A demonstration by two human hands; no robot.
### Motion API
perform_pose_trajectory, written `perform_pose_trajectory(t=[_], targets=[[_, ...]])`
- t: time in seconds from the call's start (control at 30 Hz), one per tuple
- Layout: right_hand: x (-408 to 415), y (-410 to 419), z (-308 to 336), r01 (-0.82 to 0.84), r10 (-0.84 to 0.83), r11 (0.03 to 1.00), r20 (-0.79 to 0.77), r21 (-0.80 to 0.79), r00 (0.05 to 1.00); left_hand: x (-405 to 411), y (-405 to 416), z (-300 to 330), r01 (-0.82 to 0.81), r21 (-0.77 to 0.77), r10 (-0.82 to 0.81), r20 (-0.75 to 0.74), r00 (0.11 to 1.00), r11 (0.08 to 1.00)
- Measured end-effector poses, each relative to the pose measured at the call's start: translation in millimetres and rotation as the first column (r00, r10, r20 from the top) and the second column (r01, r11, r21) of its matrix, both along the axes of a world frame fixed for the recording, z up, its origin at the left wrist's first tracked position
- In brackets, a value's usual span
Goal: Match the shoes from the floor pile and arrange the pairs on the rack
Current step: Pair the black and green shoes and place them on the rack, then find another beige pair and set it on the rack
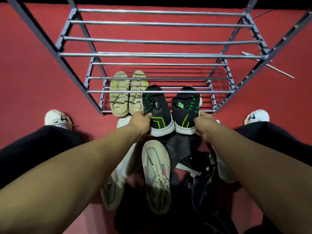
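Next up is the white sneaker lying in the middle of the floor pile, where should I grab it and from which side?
Grip the white sneaker at its heel end, coming from above on the near side. It lies upper-up with the heel nearest you, and the toe end runs under the black-and-green shoes.

Light is coming from above, fairly dim overall w/ strong vignetting; corners and top edge going near black. Rack (160, 55) bars are catching bright glare and casting striped shadows across the red floor (27, 68) and the beige shoes (128, 93). Wide-angle lens is bowing the rack posts outward at edges. Forearms are looking stretched, slightly soft. Pile (199, 183) near bottom is sinking into deep shadow.
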State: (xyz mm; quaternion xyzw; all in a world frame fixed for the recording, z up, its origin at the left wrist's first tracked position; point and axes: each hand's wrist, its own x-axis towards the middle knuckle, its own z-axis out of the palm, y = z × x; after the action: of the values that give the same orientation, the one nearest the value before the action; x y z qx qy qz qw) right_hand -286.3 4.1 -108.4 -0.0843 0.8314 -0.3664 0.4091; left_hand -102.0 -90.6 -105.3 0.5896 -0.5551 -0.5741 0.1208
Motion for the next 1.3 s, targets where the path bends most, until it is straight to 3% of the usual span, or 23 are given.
perform_pose_trajectory(t=[0.2, 0.5, 0.7, 0.83, 0.93, 1.1, 1.17, 1.23, 1.3], targets=[[-43.9, -35.0, -29.4, -0.048, 0.027, 0.993, -0.187, -0.105, 0.982, -49.1, -37.1, -39.3, 0.075, -0.118, -0.065, 0.085, 0.994, 0.990], [-87.6, -76.2, -75.0, -0.017, 0.011, 1.000, -0.213, -0.026, 0.977, -93.5, -82.0, -79.9, 0.098, -0.144, -0.057, 0.265, 0.963, 0.985], [-90.5, -83.6, -95.3, -0.077, 0.076, 0.997, -0.165, 0.001, 0.983, -108.7, -95.6, -93.6, 0.218, 0.081, -0.233, 0.284, 0.930, 0.972], [-90.2, -86.1, -98.8, -0.146, 0.165, 0.982, -0.173, 0.118, 0.971, -116.0, -97.6, -90.6, 0.392, -0.069, -0.277, 0.597, 0.753, 0.917], [-96.6, -88.7, -98.4, -0.183, 0.213, 0.968, -0.173, 0.174, 0.962, -123.7, -98.1, -83.7, 0.462, -0.093, -0.300, 0.645, 0.703, 0.882], [-80.4, -76.5, -82.3, -0.185, 0.263, 0.945, -0.293, 0.269, 0.919, -107.4, -83.7, -91.0, 0.136, -0.176, -0.041, 0.460, 0.887, 0.975], [-65.0, -60.3, -84.1, -0.169, 0.285, 0.922, -0.313, 0.349, 0.906, -89.0, -57.5, -90.5, 0.121, -0.213, -0.026, 0.403, 0.915, 0.969], [-50.7, -44.6, -78.6, -0.231, 0.398, 0.869, -0.340, 0.438, 0.852, -69.1, -22.1, -85.9, 0.306, -0.176, -0.200, 0.452, 0.870, 0.935], [-44.6, -36.3, -70.0, -0.367, 0.571, 0.759, -0.280, 0.537, 0.771, -52.5, 4.4, -83.7, 0.550, -0.095, -0.412, 0.560, 0.719, 0.830]])
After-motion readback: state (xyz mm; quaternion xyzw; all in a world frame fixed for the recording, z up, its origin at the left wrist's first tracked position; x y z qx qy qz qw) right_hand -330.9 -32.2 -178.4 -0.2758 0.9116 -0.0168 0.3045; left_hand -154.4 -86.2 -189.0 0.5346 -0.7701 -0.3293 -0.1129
